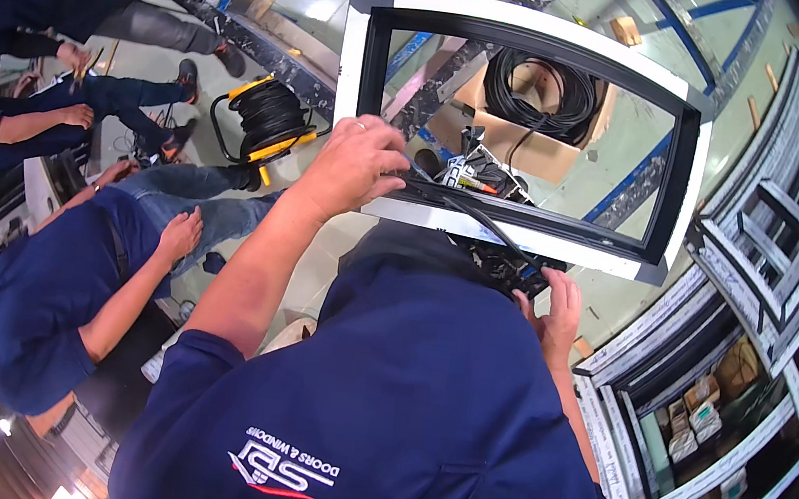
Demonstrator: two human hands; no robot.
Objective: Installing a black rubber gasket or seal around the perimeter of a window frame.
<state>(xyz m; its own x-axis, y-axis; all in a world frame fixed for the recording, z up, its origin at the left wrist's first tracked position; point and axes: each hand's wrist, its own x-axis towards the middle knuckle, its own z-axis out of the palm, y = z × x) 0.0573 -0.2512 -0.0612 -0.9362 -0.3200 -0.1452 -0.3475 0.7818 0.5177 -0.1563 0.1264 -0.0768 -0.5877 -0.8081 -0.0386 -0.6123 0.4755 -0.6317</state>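
A window frame [357, 52] with white outer faces and black inner edges lies in front of me. My left hand [362, 164] is at its near left corner, fingers bent together over the near rail, on one end of a black rubber gasket strip [493, 227]. The strip slants across the near rail toward the right. Just outside that rail my right hand [557, 316] is closed, thumb and fingers around the strip's other stretch; its exact grip is partly hidden.
Through the frame show a cardboard box [533, 151] with a coiled black hose [541, 97] and several small tools. A cable reel [270, 121] stands at left near a co-worker [67, 246]; other people are beyond. Stacked frames [753, 246] line the right.
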